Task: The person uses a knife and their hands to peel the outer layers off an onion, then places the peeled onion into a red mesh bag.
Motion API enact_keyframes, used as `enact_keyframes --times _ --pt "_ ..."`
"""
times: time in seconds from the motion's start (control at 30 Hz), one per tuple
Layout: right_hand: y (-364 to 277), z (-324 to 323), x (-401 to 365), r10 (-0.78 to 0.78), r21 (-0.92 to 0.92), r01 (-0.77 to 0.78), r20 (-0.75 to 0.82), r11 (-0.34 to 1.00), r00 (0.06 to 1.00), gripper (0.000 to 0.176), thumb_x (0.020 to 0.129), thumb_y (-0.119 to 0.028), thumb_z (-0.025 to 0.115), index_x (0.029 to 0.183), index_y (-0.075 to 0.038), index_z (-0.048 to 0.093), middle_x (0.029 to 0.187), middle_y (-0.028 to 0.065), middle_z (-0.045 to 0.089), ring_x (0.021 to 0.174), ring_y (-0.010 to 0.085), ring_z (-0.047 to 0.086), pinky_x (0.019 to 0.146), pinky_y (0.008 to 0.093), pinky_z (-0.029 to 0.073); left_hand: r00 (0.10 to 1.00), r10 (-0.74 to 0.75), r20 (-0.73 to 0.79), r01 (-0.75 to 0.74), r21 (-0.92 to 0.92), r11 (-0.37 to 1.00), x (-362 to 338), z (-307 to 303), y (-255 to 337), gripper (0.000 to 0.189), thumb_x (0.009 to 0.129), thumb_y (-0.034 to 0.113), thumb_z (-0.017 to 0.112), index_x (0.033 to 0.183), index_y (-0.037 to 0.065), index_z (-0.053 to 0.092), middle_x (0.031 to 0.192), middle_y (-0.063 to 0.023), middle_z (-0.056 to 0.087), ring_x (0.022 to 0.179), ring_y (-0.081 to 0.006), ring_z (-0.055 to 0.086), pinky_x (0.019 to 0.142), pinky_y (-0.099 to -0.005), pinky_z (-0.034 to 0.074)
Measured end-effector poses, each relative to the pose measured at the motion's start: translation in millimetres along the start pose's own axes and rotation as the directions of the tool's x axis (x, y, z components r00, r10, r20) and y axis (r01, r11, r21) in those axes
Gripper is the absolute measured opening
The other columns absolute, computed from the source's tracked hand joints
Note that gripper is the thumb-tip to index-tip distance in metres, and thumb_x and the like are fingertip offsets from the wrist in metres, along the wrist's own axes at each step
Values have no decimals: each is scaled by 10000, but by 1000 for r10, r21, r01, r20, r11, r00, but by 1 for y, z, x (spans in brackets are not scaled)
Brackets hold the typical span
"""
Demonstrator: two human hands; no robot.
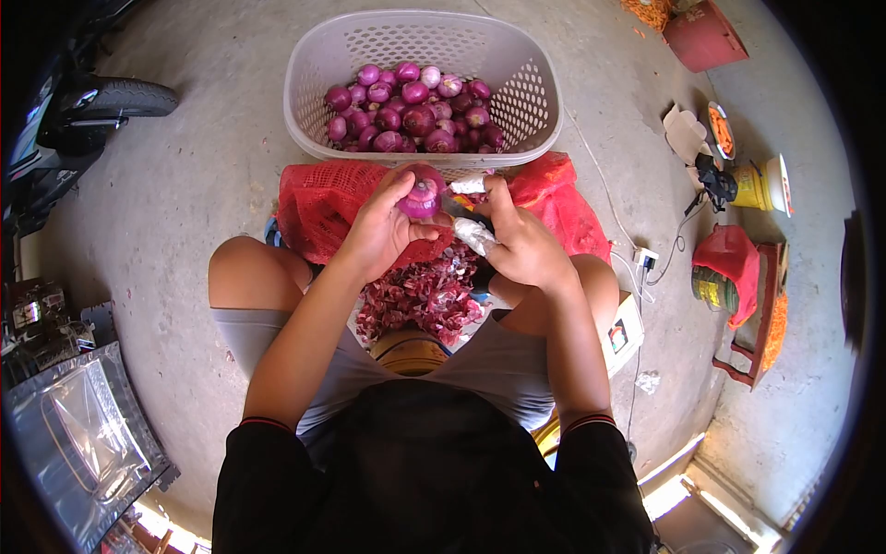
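Grey concrete floor [221, 175] in a cluttered room, viewed from above through a round lens with black edges. To the left, a dark vehicle wheel [129, 97] and, lower down, a shiny plastic-covered item [92, 434]. To the right, near a pale wall [817, 277], a red tub [704, 39], a bowl of orange pieces [722, 131], a yellow bucket [754, 187] and a reddish stool [765, 319].

Straight ahead, a grey perforated basket [293, 92], partly filled with purple onions [415, 120]. Just on the near side of it, red mesh netting [318, 208] to the left and more red bagging [586, 217] to the right. Below, between two bent knees, a heap of dark red onion skins [420, 300].

At the centre, above the skins and just short of the basket, one single onion [421, 192], raised in the left hand [380, 229] and pinched there between thumb and fingers. Close beside it, the right hand [524, 245], with white wrapping [474, 236] on two digits, both pointed toward the onion. Between those digits, something dark and narrow, mostly hidden; cannot tell whether gripped or merely behind.
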State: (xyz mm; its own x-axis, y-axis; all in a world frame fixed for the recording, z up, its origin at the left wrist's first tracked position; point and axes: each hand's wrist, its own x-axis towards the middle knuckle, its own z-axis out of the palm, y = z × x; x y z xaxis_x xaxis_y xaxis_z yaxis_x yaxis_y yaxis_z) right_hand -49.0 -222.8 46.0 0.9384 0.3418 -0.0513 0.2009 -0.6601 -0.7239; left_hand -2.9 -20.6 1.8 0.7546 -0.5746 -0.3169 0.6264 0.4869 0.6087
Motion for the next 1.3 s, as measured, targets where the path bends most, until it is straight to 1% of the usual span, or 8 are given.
enact_keyframes --times 0.07,0.17,0.27,0.4,0.67,0.8,1.1,1.3 --pt "-4 -1 -1 120 16 -122 100 992 988 574 852 -110 569 1301 -19 224 967 214 624 914 403 608 727 410 471 1000 -10 10 10 0 1000 0 2 1 397 944 345 446 1245 86 427 1054 -73 590 824 -205 649 652 -293 539" --pt "-1 2 -2 33 44 -38 89 998 995 574 862 -115 576 1306 -15 228 954 204 626 900 363 623 740 388 467 998 -29 62 28 11 1000 -1 2 4 386 939 320 442 1249 91 416 1028 -66 587 743 -196 640 573 -269 509" --pt "1 4 -1 43 174 -54 63 983 997 570 870 -109 578 1313 -9 233 969 191 622 914 304 623 774 374 460 998 -4 70 1 55 998 -5 4 5 417 916 308 437 1279 106 398 1009 -47 580 658 -168 589 510 -251 436" --pt "11 11 2 -128 195 145 -100 970 987 572 840 -132 619 1266 5 263 822 232 588 774 402 605 652 429 454 1000 14 22 -16 136 991 -8 6 5 455 859 306 464 1274 132 398 991 -33 574 616 -152 543 476 -233 340" --pt "0 3 -1 -66 151 65 -3 986 998 538 837 -134 617 1255 -16 301 835 224 595 794 400 605 661 426 455 1000 2 -1 -1 213 977 -8 4 6 438 839 307 473 1235 130 420 951 -23 572 612 -131 528 474 -228 340" --pt "0 7 2 -143 175 151 -53 973 988 518 826 -117 617 1234 -19 314 798 211 597 765 402 603 634 440 447 1000 -3 26 -4 249 969 -9 5 7 435 831 311 476 1222 127 426 943 -25 573 603 -118 522 458 -222 330" --pt "0 5 0 -66 139 67 -9 988 998 546 800 -107 628 1231 -18 305 802 215 595 775 405 600 644 438 448 1000 13 11 -15 305 952 -10 9 6 425 834 321 473 1200 108 429 862 -20 582 529 -104 502 433 -212 300" --pt "2 3 -3 -109 145 113 -36 983 993 592 812 -126 626 1262 8 264 781 212 582 755 403 596 640 434 442 1000 21 17 -25 279 960 -8 7 7 429 836 305 474 1208 96 421 953 -57 609 577 -113 519 454 -218 365"
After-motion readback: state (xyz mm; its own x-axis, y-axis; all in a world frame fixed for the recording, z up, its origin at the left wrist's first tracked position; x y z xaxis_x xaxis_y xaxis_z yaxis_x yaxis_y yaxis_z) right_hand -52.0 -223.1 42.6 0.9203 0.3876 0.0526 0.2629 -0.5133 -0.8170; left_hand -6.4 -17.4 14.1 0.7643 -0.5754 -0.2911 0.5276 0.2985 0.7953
